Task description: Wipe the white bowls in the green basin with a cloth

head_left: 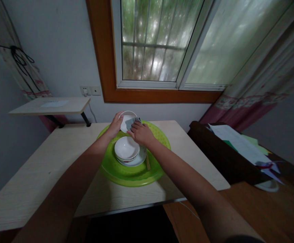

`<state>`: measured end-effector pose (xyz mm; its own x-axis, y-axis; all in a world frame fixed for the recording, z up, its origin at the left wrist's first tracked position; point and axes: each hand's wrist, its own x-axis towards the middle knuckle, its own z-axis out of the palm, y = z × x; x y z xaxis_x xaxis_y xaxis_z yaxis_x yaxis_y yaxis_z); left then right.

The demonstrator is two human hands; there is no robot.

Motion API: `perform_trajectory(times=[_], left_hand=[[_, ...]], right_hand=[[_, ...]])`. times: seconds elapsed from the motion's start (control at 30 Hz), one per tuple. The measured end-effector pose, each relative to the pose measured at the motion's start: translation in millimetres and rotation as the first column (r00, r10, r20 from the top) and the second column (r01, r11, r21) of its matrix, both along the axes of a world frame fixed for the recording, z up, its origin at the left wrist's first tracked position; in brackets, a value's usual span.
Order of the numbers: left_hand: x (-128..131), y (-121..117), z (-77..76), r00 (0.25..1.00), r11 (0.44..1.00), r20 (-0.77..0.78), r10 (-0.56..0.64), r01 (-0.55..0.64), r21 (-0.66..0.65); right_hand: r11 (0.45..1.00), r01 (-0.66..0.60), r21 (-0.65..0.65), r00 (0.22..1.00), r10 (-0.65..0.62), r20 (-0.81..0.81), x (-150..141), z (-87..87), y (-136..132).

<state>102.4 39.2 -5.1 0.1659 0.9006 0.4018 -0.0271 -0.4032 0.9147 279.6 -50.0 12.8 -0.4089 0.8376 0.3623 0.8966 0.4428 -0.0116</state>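
My left hand (116, 124) grips the left rim of a white bowl (128, 115), which is tilted up at the far side of a round green tray (134, 181). In my right hand (142, 132) is a grey-blue cloth (129, 124), pressed against the inside of that bowl. Nearer to me, a stack of white bowls (127, 147) sits on a white plate (142, 156) in the tray. Wooden chopsticks (148, 161) lie just right of the plate, partly hidden by my right forearm.
The tray rests on a pale wooden table (68, 148). A small raised shelf (53, 105) with a paper on it stands at the back left. Beyond the table's right edge is a dark wooden piece of furniture (220, 152) bearing papers (240, 143). Behind are a wall and window.
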Motion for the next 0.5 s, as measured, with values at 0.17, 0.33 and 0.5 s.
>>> perform_trajectory(times=[0.17,0.33,0.5], left_hand=[[-1.9,0.9,-5.3,0.998,0.999,-0.055,-0.013,0.015,0.035],[-1.0,0.5,-6.3,0.997,0.996,-0.052,-0.058,0.062,0.07],[-1.0,1.2,-4.8,0.998,0.997,-0.009,-0.059,0.06,0.046]], right_hand=[[0.952,-0.242,-0.189,0.965,0.216,-0.149,-8.5,-4.8,3.9],[0.887,-0.418,-0.197,0.866,0.323,-0.382,-9.4,-6.4,8.8],[0.905,-0.381,-0.188,0.888,0.302,-0.347,-5.7,-4.5,11.2]])
